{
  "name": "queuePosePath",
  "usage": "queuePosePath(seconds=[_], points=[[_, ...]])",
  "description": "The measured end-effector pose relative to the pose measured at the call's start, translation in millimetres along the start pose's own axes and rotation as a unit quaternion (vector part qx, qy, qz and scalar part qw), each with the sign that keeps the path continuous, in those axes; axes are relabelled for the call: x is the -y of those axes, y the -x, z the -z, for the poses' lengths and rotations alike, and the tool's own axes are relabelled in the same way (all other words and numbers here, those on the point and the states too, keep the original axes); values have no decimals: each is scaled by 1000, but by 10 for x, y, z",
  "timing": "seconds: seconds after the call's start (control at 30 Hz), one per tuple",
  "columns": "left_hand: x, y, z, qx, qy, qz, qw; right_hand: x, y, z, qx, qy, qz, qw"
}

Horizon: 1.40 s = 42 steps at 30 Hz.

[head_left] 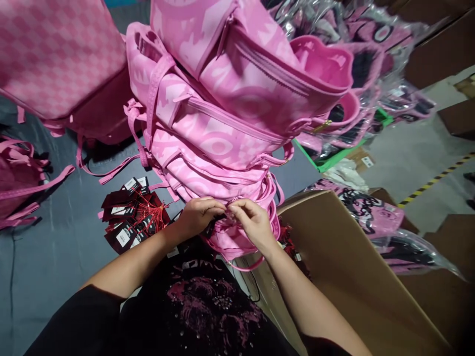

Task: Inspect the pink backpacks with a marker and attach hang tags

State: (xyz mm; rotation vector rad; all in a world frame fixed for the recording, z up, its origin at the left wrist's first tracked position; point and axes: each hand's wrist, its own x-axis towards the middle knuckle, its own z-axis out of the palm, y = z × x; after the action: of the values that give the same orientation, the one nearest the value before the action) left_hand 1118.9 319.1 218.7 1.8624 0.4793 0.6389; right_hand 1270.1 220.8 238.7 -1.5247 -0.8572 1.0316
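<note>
A stack of pink patterned backpacks (218, 143) leans up in front of me, with zippers and handle loops facing my side. Low on the stack, my left hand (202, 215) and my right hand (254, 222) meet almost fingertip to fingertip. Each is closed in a pinch beside the pink straps (232, 232) of a lower backpack. What lies between the fingers is too small to tell. Left of my left hand is a bunch of dark hang tags (122, 235) with red strings (158, 212) and white labels.
A tall open cardboard box (341, 267) stands close on my right. Behind it are a green crate (341, 155) and plastic-wrapped pink and black bags (371, 59). At left sit a checkered pink bag (63, 54) and more pink straps (22, 183) on the grey table (55, 257).
</note>
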Motion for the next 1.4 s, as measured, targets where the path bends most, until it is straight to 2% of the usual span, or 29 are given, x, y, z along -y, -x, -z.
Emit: queuePosePath(seconds=[0.1,0.23,0.47,0.63,0.8,0.97,1.07,1.2,1.33,1.4], points=[[-15,13,19,34,-43,7,998,-47,9,-91,-53,-32,12,998],[-51,-7,17,59,-81,49,994,-123,-12,-138,-75,-7,41,996],[-145,-36,16,87,-150,89,981,-105,-16,-89,-75,65,65,993],[-224,-61,27,101,-166,132,972,-138,-16,-73,-67,187,117,973],[-242,-95,28,125,-247,205,939,-171,-14,-93,-41,240,162,956],[-190,-87,8,155,-297,179,925,-174,-4,-122,-13,221,154,963],[-154,-80,-17,162,-304,157,926,-184,-3,-136,-11,213,141,967],[-165,-65,-39,115,-304,199,925,-188,-5,-153,-28,212,123,969],[-206,-8,4,116,-184,194,957,-168,-1,-183,-63,188,112,974],[-215,20,24,109,-144,197,964,-159,4,-204,-66,163,114,978]])
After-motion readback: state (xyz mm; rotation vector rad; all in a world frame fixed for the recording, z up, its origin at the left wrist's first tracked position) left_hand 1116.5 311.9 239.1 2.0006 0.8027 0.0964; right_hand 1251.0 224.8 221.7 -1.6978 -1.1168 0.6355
